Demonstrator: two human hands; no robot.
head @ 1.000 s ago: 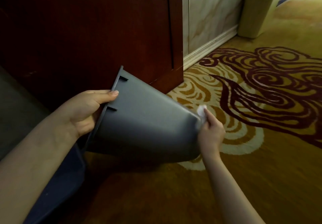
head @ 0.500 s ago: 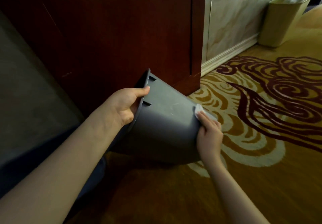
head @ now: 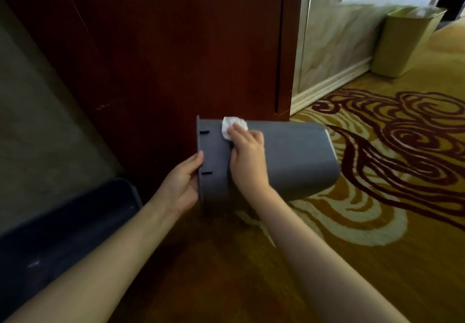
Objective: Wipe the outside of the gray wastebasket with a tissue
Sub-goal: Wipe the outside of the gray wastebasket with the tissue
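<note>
The gray wastebasket (head: pixel 289 158) is held on its side above the carpet, its open rim facing left and its base to the right. My left hand (head: pixel 182 184) grips the rim, fingers curled over its edge. My right hand (head: pixel 247 158) presses a crumpled white tissue (head: pixel 230 125) flat against the basket's upper side wall, close to the rim. The inside of the basket is hidden from view.
A dark red wooden panel (head: pixel 163 46) stands right behind the basket. A tan wastebasket (head: pixel 405 43) sits by the marble wall at the far right. A dark blue object (head: pixel 63 234) lies at the lower left. Patterned carpet (head: pixel 402 171) covers the floor.
My right hand has slid the tissue along the side wall from the base end to near the rim. The basket has turned level, and the view has shifted.
</note>
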